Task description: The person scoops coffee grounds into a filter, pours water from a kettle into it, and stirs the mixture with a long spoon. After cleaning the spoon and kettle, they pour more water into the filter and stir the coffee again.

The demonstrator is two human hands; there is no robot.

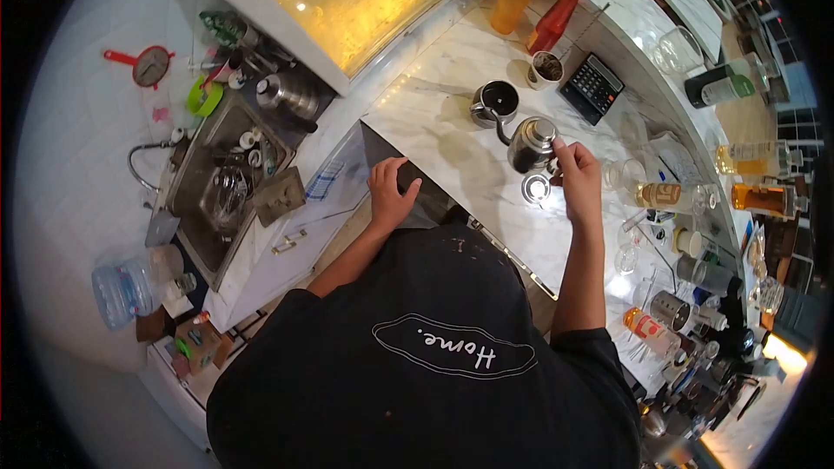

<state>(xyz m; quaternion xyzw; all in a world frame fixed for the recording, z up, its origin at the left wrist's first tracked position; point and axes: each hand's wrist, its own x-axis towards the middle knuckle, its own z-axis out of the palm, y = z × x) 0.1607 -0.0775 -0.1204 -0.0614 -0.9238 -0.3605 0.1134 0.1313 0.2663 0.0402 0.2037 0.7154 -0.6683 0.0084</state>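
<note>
My right hand [575, 172] is closed around the handle of a small steel gooseneck kettle [533, 142] over the marble counter. The kettle's thin spout reaches to a steel mug [498, 101] with dark liquid inside; whether water is flowing cannot be made out. Just below the kettle is a shiny round metal piece [536, 189] on the counter. My left hand [391, 193] hangs near the counter's corner, its fingers slightly bent and the thumb apart, with nothing in it. A white cup [545, 70] with dark contents stands behind the mug.
A calculator [592, 87], a red bottle [557, 17] and an orange-capped bottle [511, 3] stand at the back. Several bottles and glasses line the right side. To the left are a sink [193, 208], a larger steel kettle [285, 94] and a lit glass-fronted cabinet [356, 4].
</note>
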